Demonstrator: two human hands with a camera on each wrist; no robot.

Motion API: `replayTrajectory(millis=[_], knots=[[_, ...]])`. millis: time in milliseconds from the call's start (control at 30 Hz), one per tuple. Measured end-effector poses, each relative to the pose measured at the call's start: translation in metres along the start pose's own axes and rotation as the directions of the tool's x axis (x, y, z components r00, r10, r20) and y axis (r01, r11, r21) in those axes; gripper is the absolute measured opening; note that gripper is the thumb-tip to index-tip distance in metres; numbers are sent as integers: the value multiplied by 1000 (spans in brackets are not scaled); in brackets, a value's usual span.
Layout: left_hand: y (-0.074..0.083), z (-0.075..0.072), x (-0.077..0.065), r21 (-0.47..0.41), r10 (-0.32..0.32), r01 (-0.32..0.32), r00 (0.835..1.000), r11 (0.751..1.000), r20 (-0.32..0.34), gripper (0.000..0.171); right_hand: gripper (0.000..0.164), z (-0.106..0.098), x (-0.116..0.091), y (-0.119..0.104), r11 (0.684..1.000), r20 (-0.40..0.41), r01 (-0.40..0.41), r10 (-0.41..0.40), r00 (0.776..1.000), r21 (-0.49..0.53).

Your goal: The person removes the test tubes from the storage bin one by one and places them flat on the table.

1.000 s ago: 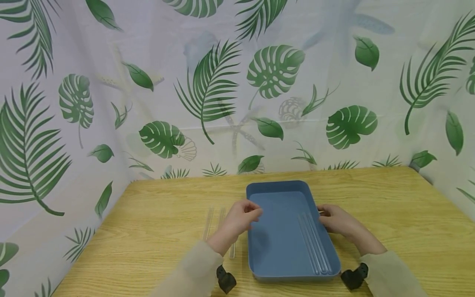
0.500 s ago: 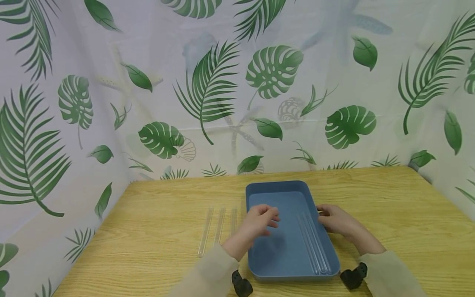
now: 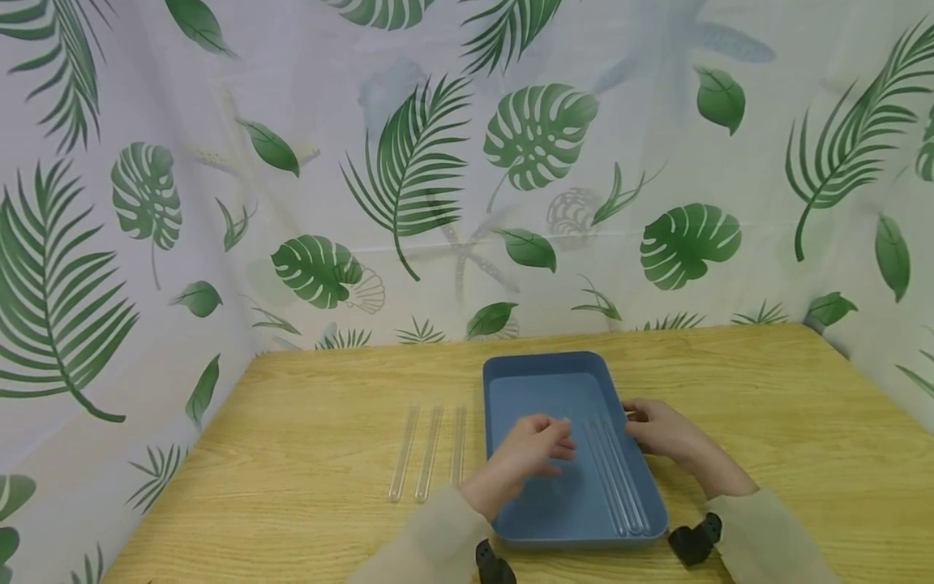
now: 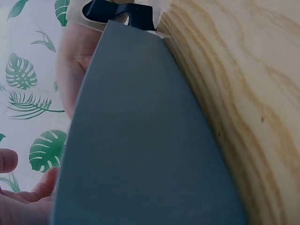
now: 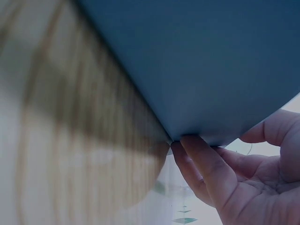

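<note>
Left of the shallow blue rectangular tray with rounded corners (image 3: 540,389), three clear, round-ended tubes (image 3: 429,454) lie side by side on the yellowish wood-grain surface (image 3: 306,438), roughly lengthwise with the tray, slightly apart; the one nearest the tray is partly hidden at its lower end by the left arm. Left cream sleeve (image 3: 430,535) comes in at the tray's near left corner, black wrist device (image 3: 494,562) at its cuff, just before the tray's near wall. Left hand (image 3: 529,450) is over the tray's inside, about mid-width, fingers loosely bent, thumb and fingers apart as seen from the left wrist, nothing visible between them; can't tell if it touches the tray floor. Inside the tray, along its right wall, three more clear tubes (image 3: 616,478) lie close together, parallel to that wall, to the right of the left hand. Right hand (image 3: 660,428) is outside the tray's right wall, gripping it: right wrist view has fingertips at the wall's lower edge, thumb up by the rim. Right of the tray's near right corner: second black wrist device (image 3: 695,541), then right cream sleeve (image 3: 769,539). Behind the tray hangs a white cloth printed with green leaves (image 3: 540,134), spanning both sides.
</note>
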State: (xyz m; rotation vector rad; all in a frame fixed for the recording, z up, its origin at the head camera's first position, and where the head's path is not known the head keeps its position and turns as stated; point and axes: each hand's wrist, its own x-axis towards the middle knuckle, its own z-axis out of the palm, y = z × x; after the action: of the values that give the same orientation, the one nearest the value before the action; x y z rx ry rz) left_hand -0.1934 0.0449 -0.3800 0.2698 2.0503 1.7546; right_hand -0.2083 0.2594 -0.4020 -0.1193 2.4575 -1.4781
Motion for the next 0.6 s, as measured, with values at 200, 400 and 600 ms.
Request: replayTrajectory(millis=[200, 400, 600], knots=[[-2, 6, 2, -67, -93, 94, 995, 993, 24, 41, 49, -1, 0, -1, 1000, 12, 12, -12, 1000, 3], [-4, 9, 3, -131, -164, 171, 984, 976, 64, 49, 48, -2, 0, -1, 1000, 14, 4, -4, 1000, 7], [-6, 12, 3, -162, -200, 215, 974, 963, 104, 51, 48, -2, 0, 1, 1000, 27, 17, -18, 999, 4]])
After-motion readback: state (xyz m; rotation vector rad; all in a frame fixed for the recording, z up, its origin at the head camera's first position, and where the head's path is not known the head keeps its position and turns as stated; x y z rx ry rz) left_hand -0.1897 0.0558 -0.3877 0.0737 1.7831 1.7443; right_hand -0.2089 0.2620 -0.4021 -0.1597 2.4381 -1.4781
